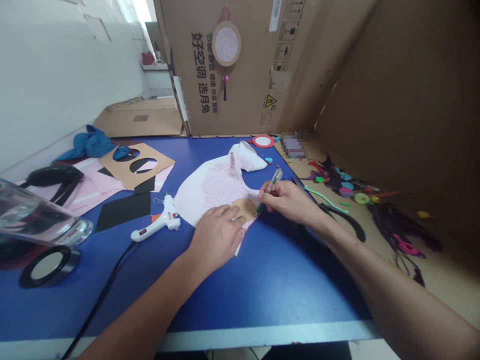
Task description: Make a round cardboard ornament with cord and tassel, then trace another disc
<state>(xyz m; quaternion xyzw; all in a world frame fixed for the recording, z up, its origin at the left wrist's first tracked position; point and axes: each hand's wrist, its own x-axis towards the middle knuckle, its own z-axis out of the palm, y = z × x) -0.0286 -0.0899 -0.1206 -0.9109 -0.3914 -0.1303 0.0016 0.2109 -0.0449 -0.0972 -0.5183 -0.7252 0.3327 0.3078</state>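
My left hand (218, 234) lies flat with fingers stretched over a tan cardboard disc (243, 207), pressing it onto a white sheet with a pale purple pattern (217, 185). The sheet has a curved, cut-out outline, and its far end curls up. In my right hand (287, 200) is a clear pen (274, 182) with a green grip. Its tip points down at the right edge of the disc, near the sheet's edge. My left fingers hide part of the disc.
A white glue gun (161, 220) with a black cord lies left of the sheet. Further left are black paper (122, 212), cardboard with round holes (137, 165), a roll of tape (48, 267) and a clear glass (41, 215). Black-handled scissors (345, 220) and colourful tassels (405, 225) lie right.
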